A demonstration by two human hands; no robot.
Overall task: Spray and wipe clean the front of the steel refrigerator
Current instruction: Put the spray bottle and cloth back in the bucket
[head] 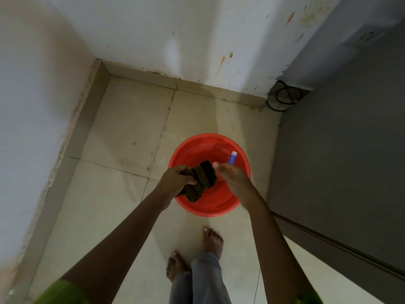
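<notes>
A dark brown cloth (200, 182), bunched and twisted, hangs over a red plastic basin (221, 207) on the tiled floor. My left hand (175, 182) grips the cloth's left end. My right hand (232, 176) is at its right end, fingers reaching down behind it; how they hold it is hidden. A spray bottle with a blue and white head (232, 157) lies inside the basin, just beyond my right hand. The grey steel refrigerator (341, 161) stands on the right, its front facing left.
White stained walls (175, 36) meet in a corner ahead. A black cable (282, 98) coils on the floor beside the refrigerator's far corner. My bare feet (210, 240) stand on beige tiles just behind the basin.
</notes>
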